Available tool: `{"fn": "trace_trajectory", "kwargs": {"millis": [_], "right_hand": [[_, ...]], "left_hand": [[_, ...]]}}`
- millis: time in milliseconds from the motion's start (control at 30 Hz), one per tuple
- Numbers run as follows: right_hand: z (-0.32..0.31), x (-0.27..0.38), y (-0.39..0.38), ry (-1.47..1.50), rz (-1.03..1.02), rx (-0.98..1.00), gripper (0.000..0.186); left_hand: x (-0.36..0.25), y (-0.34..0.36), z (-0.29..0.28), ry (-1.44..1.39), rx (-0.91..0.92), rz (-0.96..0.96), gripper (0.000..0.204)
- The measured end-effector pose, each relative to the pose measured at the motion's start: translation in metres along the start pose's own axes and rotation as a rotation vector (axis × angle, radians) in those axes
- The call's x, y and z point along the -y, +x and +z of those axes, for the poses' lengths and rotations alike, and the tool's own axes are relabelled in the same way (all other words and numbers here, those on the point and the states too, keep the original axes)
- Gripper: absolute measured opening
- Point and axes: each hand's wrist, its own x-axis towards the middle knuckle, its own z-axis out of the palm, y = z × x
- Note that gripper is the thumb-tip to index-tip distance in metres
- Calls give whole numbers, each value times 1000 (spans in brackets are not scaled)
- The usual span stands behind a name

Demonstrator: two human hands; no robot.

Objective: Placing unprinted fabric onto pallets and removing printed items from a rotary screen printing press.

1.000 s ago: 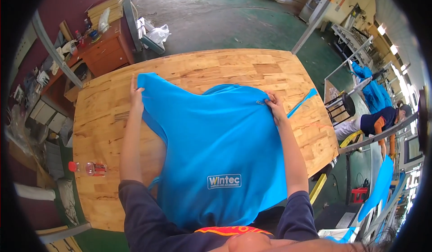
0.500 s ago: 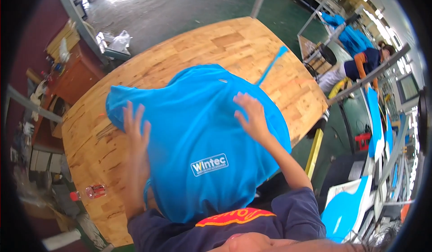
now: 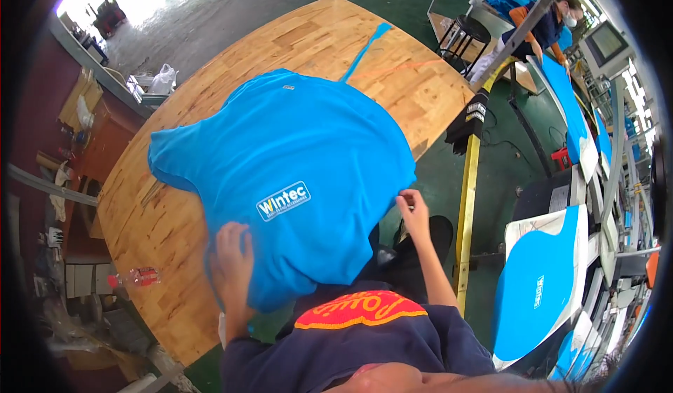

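A large, bright blue cloth cover [image 3: 315,140] with a white-outlined printed label lies spread and slightly creased over the wooden table, its lower part hanging past the near edge toward my body. From its far side a thin blue strap [image 3: 364,51] reaches across the wood. My left hand [image 3: 233,253] rests on the cloth near its lower left side, fingers a little bent and somewhat blurred. At the right edge of the cover, my right hand [image 3: 415,214] has its thumb and fingers drawn together at the fabric's border.
A small bottle with a red cap [image 3: 144,276] lies on the wooden table [image 3: 140,232] at left. A yellow bar [image 3: 468,211] stands right of the table. Blue cut panels [image 3: 536,288] lie farther right. Another person [image 3: 550,28] works at the back right near a black stool [image 3: 471,30].
The cover has shifted toward the lower left in view, as the whole scene moved. Both hands came back toward my body; the right went from lying spread on the cloth to its right edge.
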Motion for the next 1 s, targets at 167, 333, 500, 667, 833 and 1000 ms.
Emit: {"fn": "trace_trajectory", "kwargs": {"millis": [167, 333, 500, 667, 833, 1000], "right_hand": [[29, -21, -17, 364, 232, 100, 25], [11, -5, -15, 461, -8, 6, 17], [5, 4, 1, 473, 49, 76, 12], [-1, 22, 11, 294, -282, -45, 13], [2, -32, 25, 252, -263, -92, 20], [13, -48, 6, 232, -131, -84, 17]], "left_hand": [[-41, -75, 11, 120, 73, 176, 39], [-33, -109, 18, 232, 92, 213, 63], [-24, -125, 15, 255, 75, 296, 73], [-9, -136, 16, 416, 156, 318, 71], [-15, -148, 28, 507, 109, 400, 67], [-17, -171, 21, 181, 200, 522, 34]]}}
